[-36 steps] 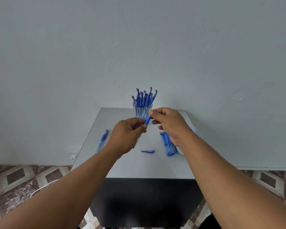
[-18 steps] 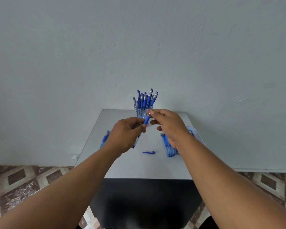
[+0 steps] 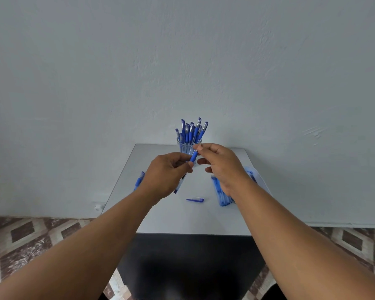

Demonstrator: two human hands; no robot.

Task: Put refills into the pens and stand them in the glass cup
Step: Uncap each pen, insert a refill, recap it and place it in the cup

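1. I hold 1 pen point(image 3: 192, 159) in the air between both hands, above the table point(image 3: 171, 217) and just in front of the glass cup point(image 3: 187, 147).
2. My left hand point(image 3: 167, 176) wraps the barrel; the barrel's lower end shows below that grip. My right hand point(image 3: 220, 164) pinches the tip end between thumb and forefinger, above and to the right of the left grip.
3. I judge the step in hand as closing the tip section onto the barrel over the refill. The refill itself is hidden, so I cannot confirm its seating.
4. I keep the left grip firm and fixed, and let only the right pinch turn. I keep both parts on 1 axis, otherwise the thread may cross.
5. I stop when resistance rises; more force may crack the clear barrel.
6. The loose cap point(image 3: 195, 199) lies on the table below the grip, toward me. I judge it goes on next.
7. The spare pens point(image 3: 222, 194) lie below the right hand. 1 more pen point(image 3: 139, 181) lies left of the left wrist.
8. The cup already holds many pens, so I plan an upright entry into a gap.
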